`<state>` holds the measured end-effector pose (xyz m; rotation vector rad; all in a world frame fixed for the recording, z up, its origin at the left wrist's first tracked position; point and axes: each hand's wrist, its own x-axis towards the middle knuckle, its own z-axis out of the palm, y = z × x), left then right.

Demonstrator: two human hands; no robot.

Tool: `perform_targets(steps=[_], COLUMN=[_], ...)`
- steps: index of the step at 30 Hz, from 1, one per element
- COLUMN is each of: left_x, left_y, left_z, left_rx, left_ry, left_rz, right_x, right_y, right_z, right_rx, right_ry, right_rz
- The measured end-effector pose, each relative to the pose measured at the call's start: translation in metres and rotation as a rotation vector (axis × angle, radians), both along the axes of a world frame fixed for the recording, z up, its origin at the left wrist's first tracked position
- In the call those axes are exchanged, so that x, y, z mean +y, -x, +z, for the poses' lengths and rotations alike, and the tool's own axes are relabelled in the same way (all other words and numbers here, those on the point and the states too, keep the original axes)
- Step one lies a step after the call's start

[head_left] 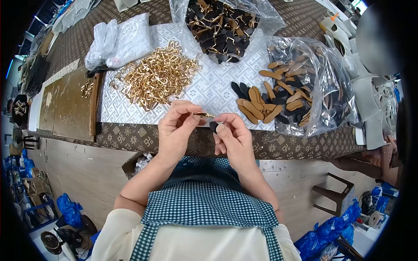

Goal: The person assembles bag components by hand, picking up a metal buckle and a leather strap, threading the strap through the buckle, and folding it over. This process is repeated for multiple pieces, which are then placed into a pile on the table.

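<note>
Such slight grips might drop either piece.
Left hand (174,128) pinches a clasp (205,115), right hand (236,140) a black tab (213,126).

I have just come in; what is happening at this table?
Someone in a checked apron holds a golden metal fitting in the left hand and a black tab in the right hand, close together; whether they are joined is unclear. A heap of golden fittings lies ahead on the left. Tan and black tabs lie at the right, in and beside a clear bag. Another bag holds tabs with golden fittings.
</note>
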<state>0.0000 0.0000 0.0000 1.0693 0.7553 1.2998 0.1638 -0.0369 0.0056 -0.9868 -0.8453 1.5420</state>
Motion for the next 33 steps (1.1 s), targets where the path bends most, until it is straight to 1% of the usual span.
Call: perform_targets(steps=[2,3,5,9,10,13,17,20,23,26,29,32,33], left_x=[-0.004,-0.004,-0.004,-0.002,-0.002,0.003,0.013,0.017,0.024,0.029,0.028,0.025,0.025], left_y=[-0.002,-0.003,-0.005,-0.003,-0.004,-0.01,-0.007,-0.009,-0.005,-0.001,-0.007,-0.011,-0.012], left_z=[0.002,0.007,0.0,-0.005,-0.006,0.001,0.006,0.017,0.018,0.014,0.024,0.02,0.019], left_rx=[0.052,0.122,0.18,0.216,0.145,-0.082,0.067,0.17,0.27,0.295,0.283,0.336,0.421], left_ry=[-0.039,-0.058,-0.11,-0.209,-0.184,0.089,0.163,0.173,0.205,0.251,0.274,0.203,0.155], left_rz=[-0.021,-0.03,-0.058,-0.156,-0.18,-0.175,-0.253,-0.294,-0.363,-0.445,-0.396,-0.388,-0.367], right_x=[0.0,0.002,0.003,0.002,0.002,0.001,0.001,0.003,0.002,0.003,0.003,0.005,0.005], right_y=[0.001,0.001,-0.003,-0.006,-0.006,-0.006,-0.01,-0.009,-0.01,-0.013,-0.014,-0.016,-0.016], right_z=[0.002,0.0,0.001,0.006,0.005,0.004,0.006,0.004,0.005,0.012,0.016,0.003,0.004], right_rx=[0.046,0.07,0.067,-0.086,-0.139,-0.252,-0.368,-0.391,-0.505,-0.592,-0.667,-0.785,-0.798], right_ry=[0.032,0.028,0.018,-0.082,-0.118,-0.199,-0.272,-0.264,-0.297,-0.363,-0.372,-0.427,-0.442], right_rz=[-0.02,-0.026,-0.033,-0.075,-0.084,-0.088,-0.094,-0.14,-0.146,-0.115,-0.087,-0.186,-0.194])
